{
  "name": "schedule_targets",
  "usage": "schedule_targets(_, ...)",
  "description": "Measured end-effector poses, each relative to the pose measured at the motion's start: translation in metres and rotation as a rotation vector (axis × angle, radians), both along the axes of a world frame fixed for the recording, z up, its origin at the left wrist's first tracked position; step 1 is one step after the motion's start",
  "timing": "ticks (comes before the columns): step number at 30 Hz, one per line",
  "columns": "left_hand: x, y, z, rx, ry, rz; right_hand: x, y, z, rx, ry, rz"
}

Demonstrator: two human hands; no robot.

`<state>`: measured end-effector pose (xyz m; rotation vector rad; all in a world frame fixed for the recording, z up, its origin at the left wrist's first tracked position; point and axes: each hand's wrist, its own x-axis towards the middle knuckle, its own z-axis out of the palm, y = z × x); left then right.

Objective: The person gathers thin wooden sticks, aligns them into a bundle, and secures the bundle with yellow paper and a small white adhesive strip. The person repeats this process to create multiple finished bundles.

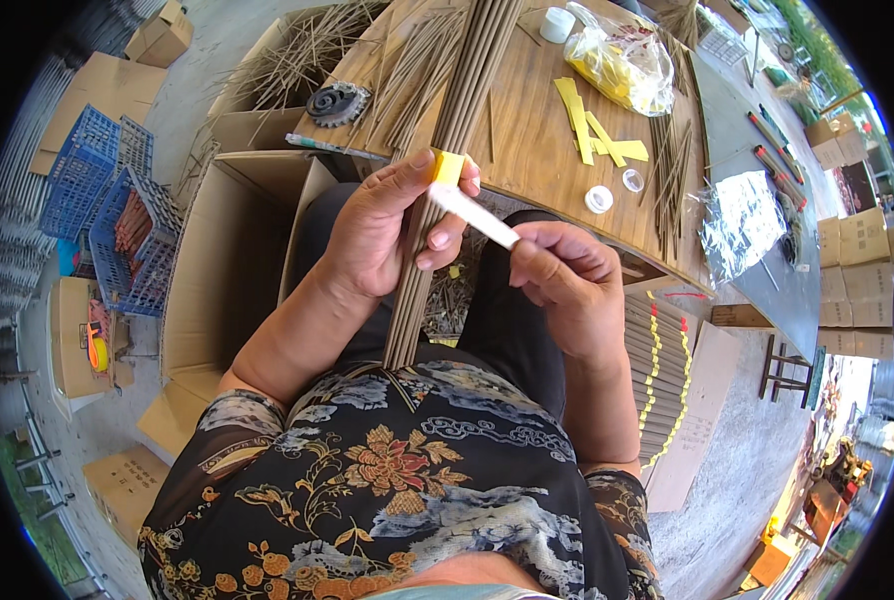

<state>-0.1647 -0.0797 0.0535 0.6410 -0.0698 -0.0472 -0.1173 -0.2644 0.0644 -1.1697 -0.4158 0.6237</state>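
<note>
A bundle of thin brown incense sticks [475,75] slants from the table down to my lap. My left hand [375,225] is closed around its middle, thumb pressing near a yellow paper band [449,167] wrapped on the sticks. A pale strip [477,214], its surface white, runs from that band toward the lower right. Its far end is pinched between the thumb and fingers of my right hand [572,285]. Whether the strip and the band are one piece is hard to tell.
On the wooden table [532,150] lie yellow paper strips [575,120], a plastic bag [627,65], a white jar [557,25], a small round tub [598,199] and loose sticks. An open carton [232,250] and blue crates [132,250] stand left. Banded bundles [659,370] lie right.
</note>
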Motion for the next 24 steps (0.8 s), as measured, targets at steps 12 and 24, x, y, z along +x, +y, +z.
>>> schedule_targets(12, 0.002, 0.001, -0.006, -0.096, 0.012, -0.059, -0.002, 0.01, -0.008, -0.211, -0.881, -0.386)
schedule_targets(24, 0.004, 0.001, -0.004, -0.092, 0.021, -0.071, 0.002, 0.008, -0.007, -0.241, -0.934, -0.393)
